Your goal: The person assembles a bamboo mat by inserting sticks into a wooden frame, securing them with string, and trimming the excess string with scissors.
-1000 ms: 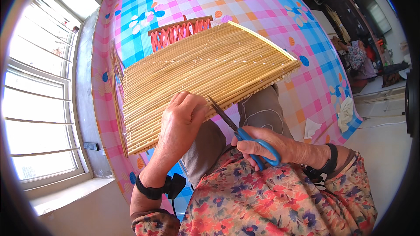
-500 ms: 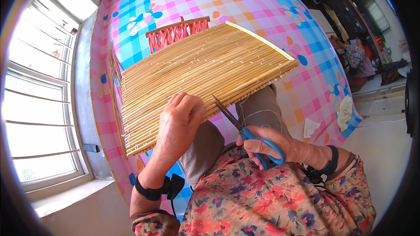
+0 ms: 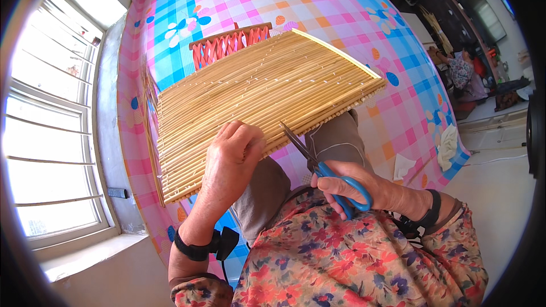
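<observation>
A mat of straw-coloured reeds (image 3: 256,94), bound with white thread, lies slanted across my knees. My left hand (image 3: 230,156) rests on its near part, fingers curled in and pressed together; whatever they pinch is hidden. My right hand (image 3: 375,185) grips scissors (image 3: 357,192) with blue handles. Their dark blades point up and left, and the tip lies over the mat's near edge, a little right of my left hand. The blades look nearly together. A loose white thread (image 3: 341,146) loops over my right knee.
Beyond the mat stands a wooden-topped piece with red woven strips (image 3: 230,47). Long thin stalks (image 3: 152,131) lie along the mat's left side. A checked, flowered sheet (image 3: 318,11) spreads beneath. A barred window (image 3: 51,136) is at left; another person (image 3: 462,71) sits at far right.
The scissors and my right hand have shifted slightly to the right, with the tip a little higher. My left hand and the mat have hardly moved.
</observation>
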The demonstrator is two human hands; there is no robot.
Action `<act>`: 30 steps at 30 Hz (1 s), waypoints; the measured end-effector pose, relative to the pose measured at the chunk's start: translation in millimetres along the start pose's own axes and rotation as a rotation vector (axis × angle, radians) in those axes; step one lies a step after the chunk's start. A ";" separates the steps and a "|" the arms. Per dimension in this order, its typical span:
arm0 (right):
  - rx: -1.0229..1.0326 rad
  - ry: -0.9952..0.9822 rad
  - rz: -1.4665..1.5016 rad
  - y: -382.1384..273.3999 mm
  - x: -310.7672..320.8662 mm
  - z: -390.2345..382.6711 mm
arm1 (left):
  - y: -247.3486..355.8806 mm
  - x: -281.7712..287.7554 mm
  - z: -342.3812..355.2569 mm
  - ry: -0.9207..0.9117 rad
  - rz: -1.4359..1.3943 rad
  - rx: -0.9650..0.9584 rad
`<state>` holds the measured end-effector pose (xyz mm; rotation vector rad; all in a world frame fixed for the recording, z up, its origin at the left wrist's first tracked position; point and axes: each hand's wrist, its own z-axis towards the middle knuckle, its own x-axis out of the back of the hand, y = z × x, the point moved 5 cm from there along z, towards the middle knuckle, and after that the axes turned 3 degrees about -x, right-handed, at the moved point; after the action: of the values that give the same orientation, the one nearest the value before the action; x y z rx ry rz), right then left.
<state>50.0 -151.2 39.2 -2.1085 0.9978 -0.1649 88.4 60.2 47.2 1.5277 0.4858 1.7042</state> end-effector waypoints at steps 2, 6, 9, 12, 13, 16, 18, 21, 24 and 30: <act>0.022 0.001 0.008 -0.1 -1.1 1.3 | -0.2 0.1 0.5 0.001 -0.006 -0.002; 0.034 0.004 0.029 1.8 -2.6 3.6 | 0.2 0.6 1.1 -0.009 -0.030 0.019; 0.031 0.012 0.018 0.9 -3.0 4.6 | -0.4 1.3 0.9 -0.017 -0.106 0.051; 0.020 0.009 0.019 -3.7 -3.9 3.9 | -1.9 5.0 3.5 -0.038 -0.086 0.044; 0.017 0.005 0.017 -3.5 -3.7 4.1 | -2.7 6.2 3.2 -0.036 -0.086 0.048; 0.037 -0.006 0.003 -3.9 -2.5 4.6 | -7.3 7.0 3.6 -0.065 -0.193 0.135; 0.040 0.010 0.020 -2.8 -2.5 5.3 | -9.5 7.4 2.6 -0.074 -0.263 0.217; 0.020 0.050 0.071 -3.4 -1.9 4.0 | -15.6 9.9 2.3 0.060 -0.404 0.284; 0.030 0.038 0.077 -4.7 -1.8 3.0 | -19.7 12.5 -0.8 0.068 -0.409 0.290; -0.014 -0.023 0.016 -3.2 1.0 2.5 | -34.8 12.2 -4.6 0.103 -0.645 0.346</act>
<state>53.6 -149.2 39.5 -2.1095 1.0049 -0.1257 94.5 92.0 29.0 1.3080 1.2305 1.2293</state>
